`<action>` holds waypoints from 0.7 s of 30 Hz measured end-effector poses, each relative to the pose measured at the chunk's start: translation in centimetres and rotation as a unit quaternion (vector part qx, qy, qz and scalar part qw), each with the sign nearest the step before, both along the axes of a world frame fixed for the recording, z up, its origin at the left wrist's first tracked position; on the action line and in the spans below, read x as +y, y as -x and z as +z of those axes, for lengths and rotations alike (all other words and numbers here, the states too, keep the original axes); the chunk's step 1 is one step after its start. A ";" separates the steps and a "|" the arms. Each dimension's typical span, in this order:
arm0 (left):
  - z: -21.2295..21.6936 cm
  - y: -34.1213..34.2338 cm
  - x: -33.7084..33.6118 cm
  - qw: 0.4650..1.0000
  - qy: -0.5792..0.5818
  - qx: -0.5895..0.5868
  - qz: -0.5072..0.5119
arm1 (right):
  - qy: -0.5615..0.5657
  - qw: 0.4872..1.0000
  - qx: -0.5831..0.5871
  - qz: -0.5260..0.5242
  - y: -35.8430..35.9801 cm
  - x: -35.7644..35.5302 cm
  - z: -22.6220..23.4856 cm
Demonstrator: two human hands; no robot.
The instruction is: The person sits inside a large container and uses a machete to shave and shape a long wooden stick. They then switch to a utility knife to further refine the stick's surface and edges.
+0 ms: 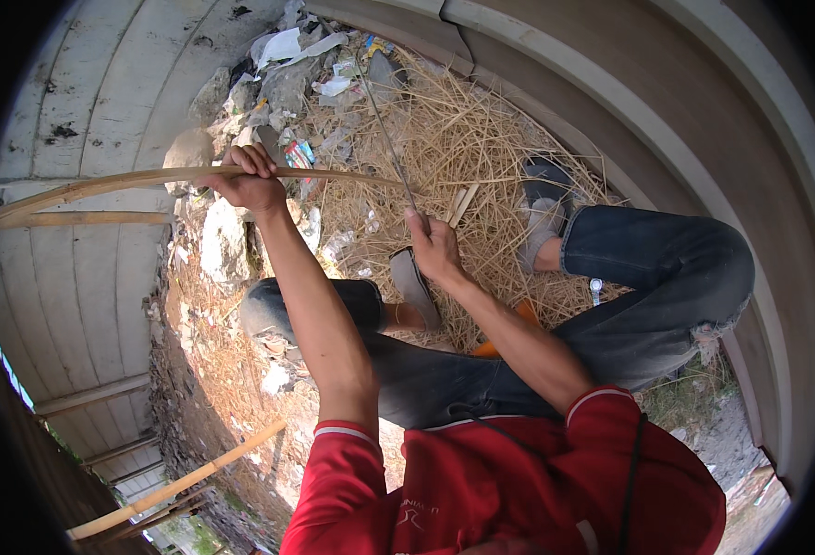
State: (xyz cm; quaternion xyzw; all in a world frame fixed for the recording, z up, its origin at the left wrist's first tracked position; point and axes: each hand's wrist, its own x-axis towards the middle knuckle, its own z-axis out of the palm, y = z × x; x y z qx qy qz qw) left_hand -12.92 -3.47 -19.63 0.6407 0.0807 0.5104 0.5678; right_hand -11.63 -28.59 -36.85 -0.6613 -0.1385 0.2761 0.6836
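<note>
My left hand (248, 180) is closed around a long thin bamboo strip (102, 185) that runs from the far left across to the middle of the view. My right hand (435, 245) grips the handle of a long narrow knife blade (384, 129), which points up and away over the straw and meets the strip's right end. Both forearms come up from my red-sleeved shirt at the bottom. I sit with legs in blue jeans and grey sandals.
Dry straw and bamboo shavings (463, 148) cover the ground ahead. Litter, paper scraps and stones (287, 74) lie beyond them. A pale concrete wall (102, 83) curves at the left; a concrete kerb (666, 120) runs at the right. A bamboo pole (176, 486) lies lower left.
</note>
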 end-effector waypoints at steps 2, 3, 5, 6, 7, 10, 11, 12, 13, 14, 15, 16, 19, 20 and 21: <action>-0.1 0.0 0.8 1.000 0.010 -0.013 0.021 | -0.083 0.995 -0.048 -0.025 0.8 -0.2 0.0; -0.2 -0.1 1.3 0.999 0.019 -0.021 0.035 | -0.124 0.989 -0.073 -0.038 1.3 -0.5 0.0; 0.1 -0.9 1.4 0.997 0.024 -0.018 0.070 | -0.012 1.000 -0.007 0.000 3.9 -1.7 -3.4; 0.5 -1.4 1.3 0.995 0.022 -0.007 0.093 | 0.071 0.993 0.075 0.050 5.1 -1.9 -6.0; 0.6 -1.5 1.0 0.995 0.025 -0.003 0.093 | 0.154 0.970 0.157 0.100 5.3 -2.1 -6.3; 1.0 -0.8 1.1 0.998 0.020 -0.002 0.064 | 0.241 0.903 0.347 0.079 4.1 -1.1 -6.7; 0.6 0.4 1.4 0.999 0.016 -0.004 0.045 | 0.188 0.933 0.297 0.082 3.4 -0.7 -5.2; -0.1 0.2 1.6 0.997 0.036 -0.017 0.070 | 0.143 0.954 0.250 0.082 2.9 -0.6 -2.6; 0.1 0.0 1.1 0.997 0.038 -0.011 0.073 | 0.090 0.973 0.197 0.077 2.0 -0.3 -0.8; 0.2 -0.1 1.4 0.997 0.041 -0.012 0.069 | 0.038 0.993 0.103 0.049 1.7 0.2 -0.3; 0.3 -0.1 1.7 0.997 0.045 -0.013 0.066 | -0.013 1.000 0.009 0.021 1.4 0.6 0.2; 0.2 -0.1 1.9 0.997 0.050 -0.015 0.060 | -0.063 0.995 -0.082 -0.007 1.5 0.6 0.4; 0.7 -0.9 2.3 0.996 0.061 -0.019 0.065 | -0.056 0.991 -0.112 -0.052 4.8 -0.8 -5.1; 0.7 -1.0 2.5 0.994 0.068 -0.020 0.085 | 0.047 0.997 0.062 -0.026 5.4 -1.0 -6.7; 0.5 -0.6 2.8 0.993 0.067 -0.013 0.092 | 0.147 0.961 0.234 0.002 5.8 -1.1 -8.3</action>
